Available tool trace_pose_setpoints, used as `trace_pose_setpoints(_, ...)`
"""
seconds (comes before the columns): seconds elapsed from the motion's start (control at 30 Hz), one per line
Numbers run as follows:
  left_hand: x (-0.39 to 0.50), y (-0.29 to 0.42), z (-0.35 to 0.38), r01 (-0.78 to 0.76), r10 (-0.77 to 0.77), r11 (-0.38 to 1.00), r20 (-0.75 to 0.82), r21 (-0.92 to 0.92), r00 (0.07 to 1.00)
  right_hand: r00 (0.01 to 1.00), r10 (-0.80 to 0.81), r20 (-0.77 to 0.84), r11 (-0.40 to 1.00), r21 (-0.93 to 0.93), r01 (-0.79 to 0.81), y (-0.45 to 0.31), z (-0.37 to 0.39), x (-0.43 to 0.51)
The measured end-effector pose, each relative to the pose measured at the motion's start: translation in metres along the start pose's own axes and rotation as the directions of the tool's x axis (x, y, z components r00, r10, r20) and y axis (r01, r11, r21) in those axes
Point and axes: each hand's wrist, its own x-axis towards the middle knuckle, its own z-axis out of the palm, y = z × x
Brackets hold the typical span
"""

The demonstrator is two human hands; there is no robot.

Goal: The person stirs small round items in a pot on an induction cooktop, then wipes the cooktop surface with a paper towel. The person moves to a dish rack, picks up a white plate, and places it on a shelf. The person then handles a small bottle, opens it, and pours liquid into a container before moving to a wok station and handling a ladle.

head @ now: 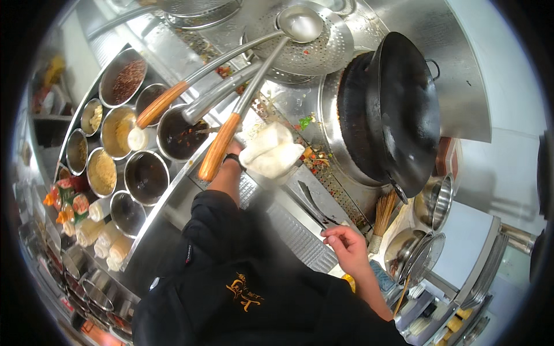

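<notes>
My left hand [236,148], with a dark band at the wrist, grips a folded white cloth [272,151] over the counter edge; the cloth hides most of the fingers. Partly in front of that hand slants the wooden handle [220,147] of a long kitchen tool. Beside it, a steel ladle [299,24] with a wooden handle rests on a perforated strainer [322,52]. My right hand [348,251] is at the counter's near edge, thumb and forefinger close together. Thin dark strips [312,199] run toward its fingertips; whether it holds them is unclear.
A black wok [407,116] stands steeply tilted over the burner [355,116]. Food scraps [318,162] litter the perforated drain strip. Left are seasoning pots [147,177] and squeeze bottles [88,233]. A bamboo brush [381,216] and steel bowls [434,203] lie right.
</notes>
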Motion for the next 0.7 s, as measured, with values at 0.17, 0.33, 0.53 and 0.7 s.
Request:
trace_pose_setpoints(0.17,0.021,0.005,0.002,0.175,-0.158,0.976,0.131,-0.127,0.979,0.986,0.147,-0.072,0.989,0.005,-0.147,0.002,0.001,-0.021)
trace_pose_setpoints(0.33,0.043,0.014,0.011,0.308,-0.277,0.945,0.230,-0.108,0.933,0.984,0.120,-0.129,0.984,-0.120,-0.136,-0.014,-0.002,-0.027)
trace_pose_setpoints(0.53,0.005,0.016,-0.017,0.281,-0.278,0.959,0.118,-0.015,0.953,0.987,-0.066,-0.148,0.995,-0.082,0.054,-0.018,0.000,-0.012)
trace_pose_setpoints(0.7,-0.131,0.085,-0.010,-0.372,0.448,0.835,-0.110,0.405,0.887,0.970,-0.156,-0.186,0.987,-0.071,0.145,-0.011,0.000,-0.011)
